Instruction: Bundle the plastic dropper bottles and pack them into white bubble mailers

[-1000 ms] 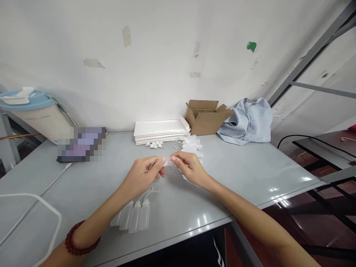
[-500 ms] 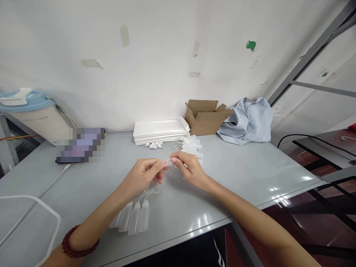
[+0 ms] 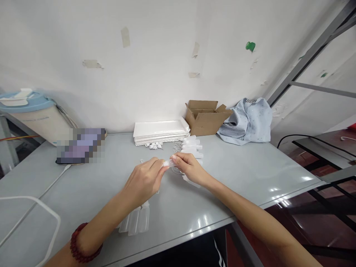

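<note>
A small translucent plastic squeeze bottle (image 3: pixel 171 162) lies sideways between my two hands above the table. My right hand (image 3: pixel 189 168) is closed around the bottle's body. At its other end, my left hand (image 3: pixel 147 178) pinches the white neck or cap, its back turned toward me; the fingers partly hide that end. Below my left forearm, several similar bottles (image 3: pixel 139 220) lie side by side, their tops partly covered by the arm. Behind and under my right hand is another group of translucent bottles (image 3: pixel 192 145), with thin curved tubes or straps beside them.
Small white caps (image 3: pixel 156 145) lie before a stack of white padded envelopes (image 3: pixel 160 129). An open cardboard box (image 3: pixel 210 122) and a light blue cloth bag (image 3: pixel 250 122) stand by the wall. At left are a phone (image 3: pixel 82 146), its white cable (image 3: pixel 39 202) and a blue-lidded container (image 3: pixel 36 118).
My left hand has turned over, so its back now faces up, and it grips the bottle's end anew. My right hand has stayed nearly in place, holding the bottle.
</note>
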Demonstrator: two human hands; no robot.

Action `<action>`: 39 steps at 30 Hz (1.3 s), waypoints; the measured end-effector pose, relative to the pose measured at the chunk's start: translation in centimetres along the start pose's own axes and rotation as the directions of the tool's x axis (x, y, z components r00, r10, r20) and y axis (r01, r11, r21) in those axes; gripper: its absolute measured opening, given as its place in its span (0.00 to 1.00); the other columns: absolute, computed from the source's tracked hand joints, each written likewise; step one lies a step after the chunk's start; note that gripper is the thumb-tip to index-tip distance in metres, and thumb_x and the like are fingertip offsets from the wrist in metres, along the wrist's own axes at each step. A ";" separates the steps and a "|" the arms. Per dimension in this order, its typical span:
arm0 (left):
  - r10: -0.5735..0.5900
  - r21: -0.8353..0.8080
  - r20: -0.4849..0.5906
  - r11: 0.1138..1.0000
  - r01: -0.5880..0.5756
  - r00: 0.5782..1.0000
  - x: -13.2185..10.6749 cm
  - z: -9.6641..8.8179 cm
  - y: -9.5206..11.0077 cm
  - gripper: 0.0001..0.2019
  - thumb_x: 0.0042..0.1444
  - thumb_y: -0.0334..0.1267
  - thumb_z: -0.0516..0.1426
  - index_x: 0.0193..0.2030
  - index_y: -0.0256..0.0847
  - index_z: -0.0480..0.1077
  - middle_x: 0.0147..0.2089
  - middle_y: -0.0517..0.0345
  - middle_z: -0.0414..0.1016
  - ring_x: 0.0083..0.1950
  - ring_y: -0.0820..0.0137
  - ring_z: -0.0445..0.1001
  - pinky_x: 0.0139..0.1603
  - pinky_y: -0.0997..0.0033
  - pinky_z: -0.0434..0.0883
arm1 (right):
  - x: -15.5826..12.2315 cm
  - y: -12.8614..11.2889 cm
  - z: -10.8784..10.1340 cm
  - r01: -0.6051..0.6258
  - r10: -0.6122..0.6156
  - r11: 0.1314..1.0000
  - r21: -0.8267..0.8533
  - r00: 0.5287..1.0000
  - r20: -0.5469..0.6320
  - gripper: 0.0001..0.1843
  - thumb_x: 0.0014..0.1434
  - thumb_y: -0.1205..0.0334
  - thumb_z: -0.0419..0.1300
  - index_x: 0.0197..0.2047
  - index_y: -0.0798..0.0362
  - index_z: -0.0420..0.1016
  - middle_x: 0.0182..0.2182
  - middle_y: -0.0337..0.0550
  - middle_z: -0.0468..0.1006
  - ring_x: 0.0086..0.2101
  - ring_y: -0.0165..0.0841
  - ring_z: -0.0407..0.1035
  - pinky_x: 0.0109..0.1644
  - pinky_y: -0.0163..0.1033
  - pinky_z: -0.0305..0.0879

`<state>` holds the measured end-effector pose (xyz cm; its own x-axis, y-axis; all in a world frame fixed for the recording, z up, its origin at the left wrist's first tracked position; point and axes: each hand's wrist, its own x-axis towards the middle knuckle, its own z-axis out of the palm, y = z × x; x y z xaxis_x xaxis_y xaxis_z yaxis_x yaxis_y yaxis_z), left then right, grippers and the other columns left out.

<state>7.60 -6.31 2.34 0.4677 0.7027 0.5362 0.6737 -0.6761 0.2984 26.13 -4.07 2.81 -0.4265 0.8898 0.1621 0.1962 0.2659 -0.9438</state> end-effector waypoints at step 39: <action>-0.131 0.086 0.194 0.989 0.116 0.972 0.7 1.3 -12.2 0.34 0.43 0.20 0.45 0.58 0.43 0.67 0.65 0.58 0.64 0.63 0.57 0.58 0.59 0.50 0.62 | 0.2 -1.4 -4.9 0.039 -0.085 0.714 -0.699 0.996 -0.032 0.09 0.52 0.59 0.61 0.28 0.54 0.67 0.26 0.39 0.72 0.29 0.29 0.63 0.30 0.34 0.54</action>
<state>0.41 2.67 -1.93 0.4773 0.8149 0.3288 0.7704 -0.5680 0.2896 30.13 -2.40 5.55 -0.4136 0.8752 0.2509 0.7408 0.4837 -0.4661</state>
